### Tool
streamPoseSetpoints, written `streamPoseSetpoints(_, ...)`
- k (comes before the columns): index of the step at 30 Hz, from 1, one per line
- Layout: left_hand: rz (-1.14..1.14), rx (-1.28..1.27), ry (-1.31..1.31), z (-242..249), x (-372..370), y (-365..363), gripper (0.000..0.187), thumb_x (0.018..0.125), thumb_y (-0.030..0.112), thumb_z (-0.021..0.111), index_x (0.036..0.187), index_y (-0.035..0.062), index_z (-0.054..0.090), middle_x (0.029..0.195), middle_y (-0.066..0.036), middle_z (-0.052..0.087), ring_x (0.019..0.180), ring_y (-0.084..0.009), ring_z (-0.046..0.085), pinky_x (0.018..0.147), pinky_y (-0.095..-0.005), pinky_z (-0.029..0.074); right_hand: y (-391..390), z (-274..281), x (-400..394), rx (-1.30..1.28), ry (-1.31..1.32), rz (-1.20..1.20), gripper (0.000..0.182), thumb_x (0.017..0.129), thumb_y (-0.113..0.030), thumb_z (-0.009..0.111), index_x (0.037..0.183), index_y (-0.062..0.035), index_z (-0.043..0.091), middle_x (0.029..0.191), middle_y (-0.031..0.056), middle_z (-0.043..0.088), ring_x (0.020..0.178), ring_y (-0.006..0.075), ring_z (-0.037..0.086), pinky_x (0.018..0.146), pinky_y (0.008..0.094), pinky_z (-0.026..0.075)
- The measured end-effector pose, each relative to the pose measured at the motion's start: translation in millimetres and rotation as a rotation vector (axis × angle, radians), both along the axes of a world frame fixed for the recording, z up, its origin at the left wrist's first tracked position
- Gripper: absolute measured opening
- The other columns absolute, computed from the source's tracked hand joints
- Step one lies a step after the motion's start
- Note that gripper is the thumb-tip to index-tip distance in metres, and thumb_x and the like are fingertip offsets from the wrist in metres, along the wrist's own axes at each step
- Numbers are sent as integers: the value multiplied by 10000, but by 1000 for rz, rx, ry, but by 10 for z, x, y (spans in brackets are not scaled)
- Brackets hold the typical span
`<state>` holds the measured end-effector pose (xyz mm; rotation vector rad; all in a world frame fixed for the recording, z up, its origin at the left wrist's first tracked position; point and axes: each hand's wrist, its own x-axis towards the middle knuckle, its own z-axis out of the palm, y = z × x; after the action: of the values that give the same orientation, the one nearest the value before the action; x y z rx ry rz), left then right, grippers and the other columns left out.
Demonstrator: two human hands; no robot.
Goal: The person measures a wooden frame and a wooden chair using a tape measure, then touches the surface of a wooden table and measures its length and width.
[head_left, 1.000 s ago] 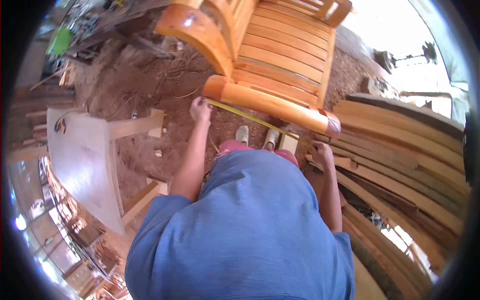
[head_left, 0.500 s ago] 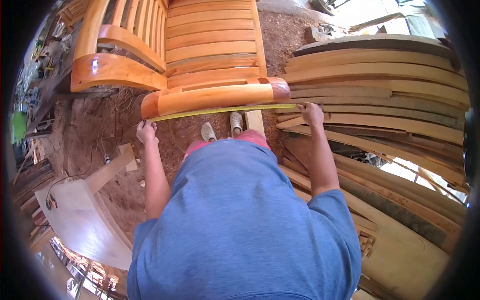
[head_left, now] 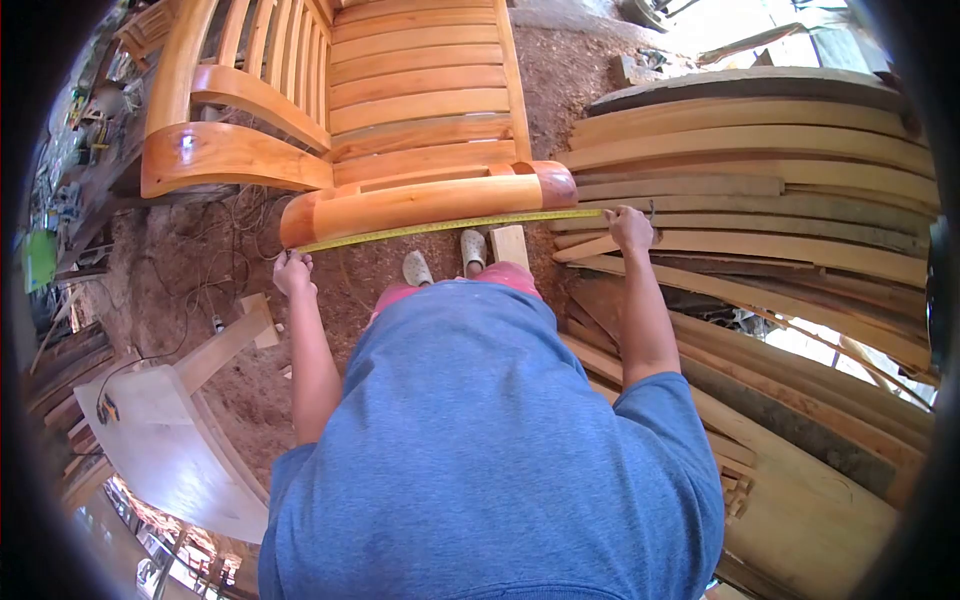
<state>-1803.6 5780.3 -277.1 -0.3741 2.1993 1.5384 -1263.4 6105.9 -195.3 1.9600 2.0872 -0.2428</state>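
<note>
A yellow tape measure [head_left: 450,224] is stretched along the near side of a glossy wooden bench [head_left: 430,199], just in front of its rounded armrest. My left hand [head_left: 294,272] pinches the tape's left end near the armrest's left tip. At the other end, my right hand [head_left: 631,229] is closed around the tape measure, past the armrest's dark right tip. Whatever case lies inside the right hand is mostly hidden by the fingers. The bench has a slatted seat [head_left: 420,85] and a curved arm [head_left: 235,157] on its left.
Long curved boards [head_left: 760,150] are stacked on the right. A wooden block [head_left: 510,246] lies beside my shoes [head_left: 473,249]. At lower left is a pale curved panel [head_left: 165,440] with a cord on it. Cables [head_left: 235,205] trail over the dirt floor.
My right hand has shifted slightly right and down, with the tape still stretched. The left hand has dropped a little. The view has tilted very slightly.
</note>
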Motion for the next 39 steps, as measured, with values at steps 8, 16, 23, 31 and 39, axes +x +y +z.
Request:
streamPoseSetpoints(8, -4, 13, -24, -24, -26, -15, 150, 888, 36, 579, 1023, -22, 609, 756, -45, 623, 588, -94, 584, 481, -207, 463, 53, 4, -17, -33, -17, -15, 373, 835, -493, 597, 922, -150, 715, 939, 147, 686, 910, 333, 657, 795, 445, 514)
streamPoseSetpoints(16, -25, 3, -5, -68, -51, -27, 153, 886, 31, 580, 1028, -20, 612, 750, -42, 624, 564, -88, 574, 463, -210, 455, 42, 55, -30, -36, 7, -5, 387, 830, -502, 601, 920, -142, 714, 938, 155, 686, 922, 332, 654, 795, 448, 510)
streamPoseSetpoints(23, 11, 38, -28, -85, -54, -25, 244, 901, 37, 568, 1128, -52, 571, 804, -68, 634, 562, -98, 573, 464, -213, 464, 49, 1, 9, -21, 28, 6, 383, 830, -495, 603, 921, -140, 715, 933, 160, 685, 922, 337, 652, 788, 453, 511)
streamPoseSetpoints(31, 17, 40, 1, 25, 19, 19, 305, 900, 36, 573, 1185, -69, 534, 771, -73, 620, 535, -103, 554, 435, -231, 432, 29, 86, -43, 6, 34, 38, 371, 830, -474, 610, 888, -121, 709, 893, 166, 679, 881, 354, 649, 765, 461, 507)
streamPoseSetpoints(39, 24, 17, 7, 49, 33, 31, 251, 897, 32, 564, 1123, -76, 544, 722, -81, 610, 513, -114, 550, 430, -236, 420, 26, 43, -37, 53, 63, 37, 357, 839, -452, 613, 878, -107, 697, 894, 159, 677, 871, 355, 645, 747, 457, 504)
